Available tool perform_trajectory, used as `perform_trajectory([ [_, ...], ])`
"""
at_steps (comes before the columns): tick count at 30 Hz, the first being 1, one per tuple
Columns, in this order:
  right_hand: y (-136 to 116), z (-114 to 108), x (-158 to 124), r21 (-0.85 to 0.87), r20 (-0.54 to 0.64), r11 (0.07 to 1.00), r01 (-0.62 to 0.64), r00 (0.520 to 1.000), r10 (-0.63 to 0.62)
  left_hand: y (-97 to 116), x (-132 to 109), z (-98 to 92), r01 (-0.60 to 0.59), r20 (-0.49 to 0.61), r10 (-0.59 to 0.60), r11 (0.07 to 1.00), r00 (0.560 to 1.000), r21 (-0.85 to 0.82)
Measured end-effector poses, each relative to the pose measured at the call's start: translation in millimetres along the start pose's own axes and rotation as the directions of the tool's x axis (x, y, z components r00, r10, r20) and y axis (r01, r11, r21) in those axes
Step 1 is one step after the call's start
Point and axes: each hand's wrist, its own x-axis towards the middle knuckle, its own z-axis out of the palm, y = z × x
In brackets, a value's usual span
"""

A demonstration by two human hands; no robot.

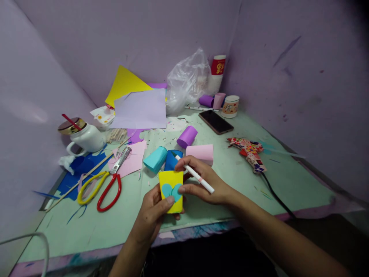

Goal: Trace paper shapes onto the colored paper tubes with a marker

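Observation:
My left hand [152, 213] grips a yellow paper-covered cup [170, 181] from below, thumb on its front beside a teal paper heart [170, 190]. My right hand [201, 181] holds a white marker pen [195, 174] between its fingers, and its fingertips press on the cup's right edge and the heart. Just behind the cup lie a teal cup [155, 159], a blue cup [172, 159], a pink cup [200, 153] and a purple cup [187, 136], all on their sides on the pale green table [230, 181].
Scissors with yellow and red handles [99, 184] lie at the left, near a white jar [83, 136] and a long stick. Yellow and lilac paper sheets [138, 107], a plastic bag [187, 80], stacked cups, a phone [215, 121] and a patterned glue gun [249, 151] with black cord lie further back and right.

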Motion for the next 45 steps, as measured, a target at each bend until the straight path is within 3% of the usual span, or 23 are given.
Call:
perform_trajectory([
  [5,-2.5,-2.5,0.7,0.007,0.042,0.999,0.049,0.998,-0.049,-0.8,-0.1,-2.3,0.023,0.046,-0.022,0.999,0.999,-0.039],
  [12,-2.1,-3.2,1.3,0.137,0.105,0.99,-0.033,0.994,0.018,0.4,-0.5,-3.3,0.072,0.06,-0.068,0.995,0.996,-0.063],
  [23,0.1,-4.1,4.8,0.158,0.108,0.984,-0.083,0.992,0.066,-0.7,1.7,-3.5,0.053,0.112,-0.046,0.997,0.993,-0.056],
  [41,-0.3,-4.3,4.0,0.132,0.105,0.989,-0.065,0.993,0.051,-2.4,-0.6,-3.7,-0.01,0.119,0.017,0.998,0.993,-0.062],
  [45,-0.6,-4.8,4.0,0.066,0.109,0.997,-0.034,0.994,0.026,-3.1,0.4,-2.1,0.02,0.051,-0.017,0.999,0.999,-0.05],
])
